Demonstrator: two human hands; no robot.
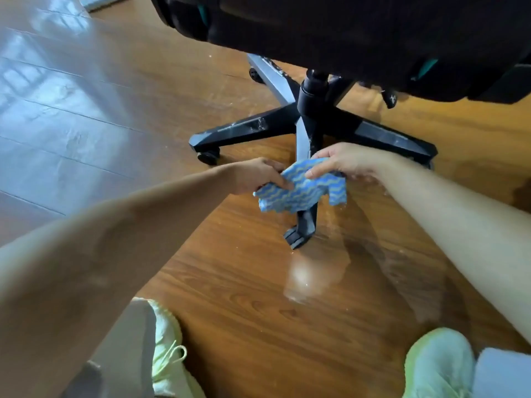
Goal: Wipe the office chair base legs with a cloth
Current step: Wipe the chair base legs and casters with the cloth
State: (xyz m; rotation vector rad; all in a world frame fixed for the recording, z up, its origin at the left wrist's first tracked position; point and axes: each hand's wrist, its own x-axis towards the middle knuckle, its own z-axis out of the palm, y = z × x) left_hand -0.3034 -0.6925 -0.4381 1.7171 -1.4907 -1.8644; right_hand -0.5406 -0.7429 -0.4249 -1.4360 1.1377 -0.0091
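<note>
A blue cloth (301,191) with a pale wavy pattern hangs over the nearest leg (306,222) of the black office chair base (311,116). My left hand (258,176) pinches the cloth's left edge. My right hand (342,162) grips its upper right part with the thumb on top. The cloth hides the middle of that leg; its caster (294,238) shows below. The left leg (244,132) and right leg (385,133) carry whitish dust marks.
The dark chair seat (359,33) overhangs the base at the top. My two pale green shoes (168,349) (439,366) stand on the glossy wooden floor (244,297) near the bottom edge. Casters sit at the leg ends.
</note>
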